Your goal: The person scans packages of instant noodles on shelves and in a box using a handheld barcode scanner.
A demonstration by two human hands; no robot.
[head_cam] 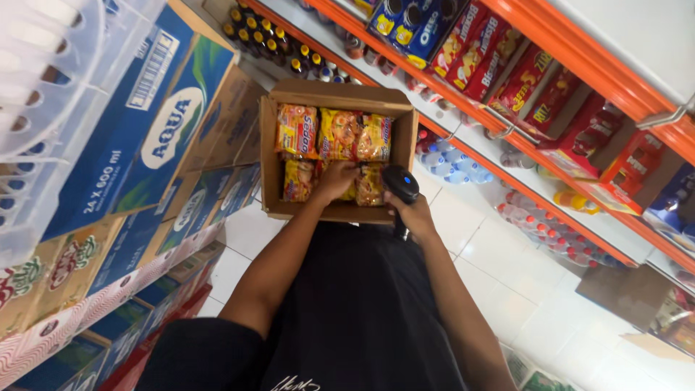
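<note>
An open cardboard box [268,163] sits in front of my torso, filled with several orange and yellow instant noodle packets [339,133]. My left hand [335,181] reaches into the box from the near side, its fingers curled on a noodle packet in the front row. At the box's near right corner, my right hand [415,215] grips a black handheld scanner [399,182], whose head points at the packets beside my left hand. I cannot see what the box rests on.
Stacked blue water cartons [156,123] and other cartons rise on the left. An orange shelf unit [507,137] on the right holds biscuit packs, snack boxes and bottles. Dark bottles [264,36] stand beyond the box. White tiled floor [521,289] lies below.
</note>
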